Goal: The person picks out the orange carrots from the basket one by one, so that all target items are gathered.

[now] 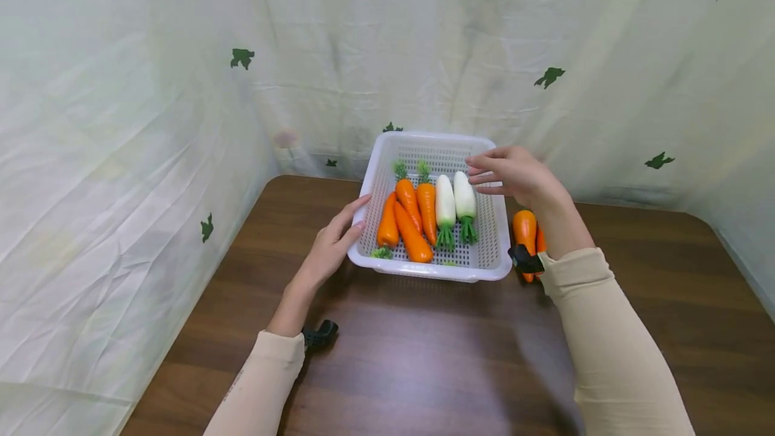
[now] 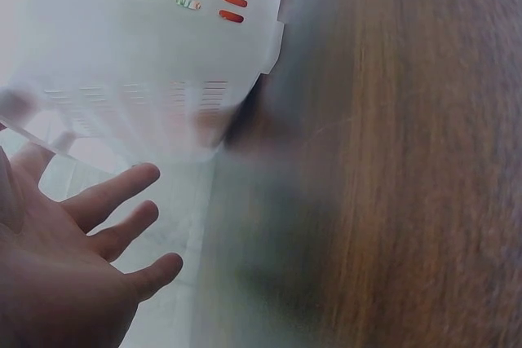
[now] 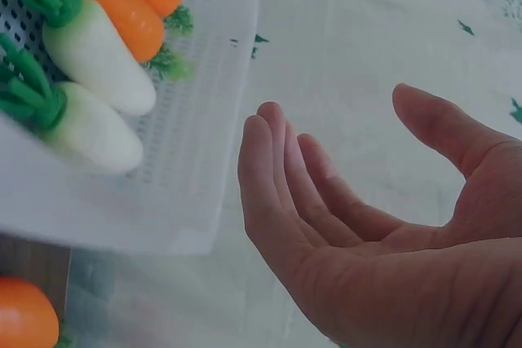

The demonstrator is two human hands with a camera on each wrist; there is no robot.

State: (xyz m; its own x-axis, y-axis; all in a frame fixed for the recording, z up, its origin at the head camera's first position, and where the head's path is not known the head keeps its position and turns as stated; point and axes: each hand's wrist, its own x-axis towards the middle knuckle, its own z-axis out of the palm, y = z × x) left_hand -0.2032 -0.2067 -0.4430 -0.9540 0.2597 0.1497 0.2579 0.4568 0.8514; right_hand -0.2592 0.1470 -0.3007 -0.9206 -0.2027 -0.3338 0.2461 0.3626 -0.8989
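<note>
A white plastic basket [image 1: 399, 266] stands at the table's far side, holding several orange carrots [image 1: 414, 237] and two white radishes [image 1: 445, 200] with green stems. My left hand [image 1: 331, 242] touches the basket's left rim in the head view. The left wrist view shows three spread fingers of that hand [image 2: 73, 242] beside the basket wall, apart from it. Over the far right of the basket is my right hand [image 1: 511, 173], its fingers loosely extended and holding nothing. In the right wrist view, a gap separates the right hand's fingertips from its thumb.
To the right of the basket, two more carrots [image 1: 525, 229] lie on the brown wooden table [image 1: 387, 355], partly hidden by the right wrist. A pale curtain [image 1: 387, 52] with green leaf shapes hangs behind the table and along its left side.
</note>
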